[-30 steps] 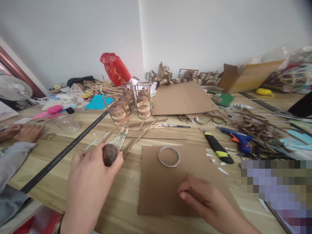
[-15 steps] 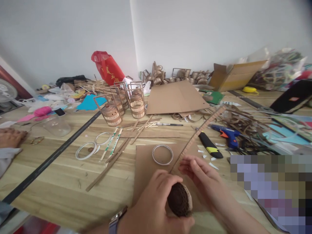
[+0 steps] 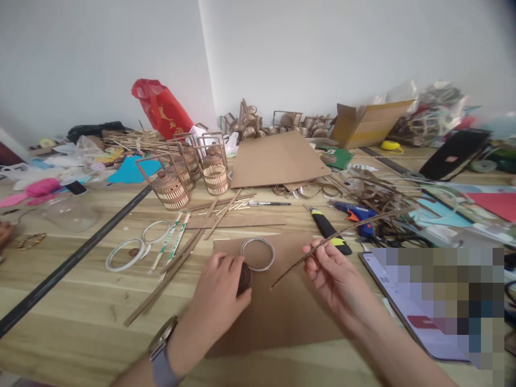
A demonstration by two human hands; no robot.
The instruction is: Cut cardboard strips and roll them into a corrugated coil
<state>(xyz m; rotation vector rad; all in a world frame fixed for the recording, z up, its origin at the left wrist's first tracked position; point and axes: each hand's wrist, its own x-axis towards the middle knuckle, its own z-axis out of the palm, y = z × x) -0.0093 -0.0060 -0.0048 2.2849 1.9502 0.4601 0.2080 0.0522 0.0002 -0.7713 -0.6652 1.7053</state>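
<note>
My left hand is closed around a dark brown cardboard coil, mostly hidden by the fingers, low over the cardboard sheet. In my right hand, thumb and fingers pinch a long, thin corrugated cardboard strip. The strip slants from low left to upper right, its lower end apart from the coil. Just beyond the coil lies a white tape ring on the sheet. Past my right hand are a black and yellow utility knife and a blue glue gun.
Small bamboo baskets with handles stand behind, beside a large cardboard piece. Wooden strips and tape rolls lie left. A screen device lies right. Another person's hand shows at the left edge.
My left hand has moved the coil left and forward, and now covers most of it. The strip's lower end has come away from the coil; my right hand now pinches it at a flatter slant.
</note>
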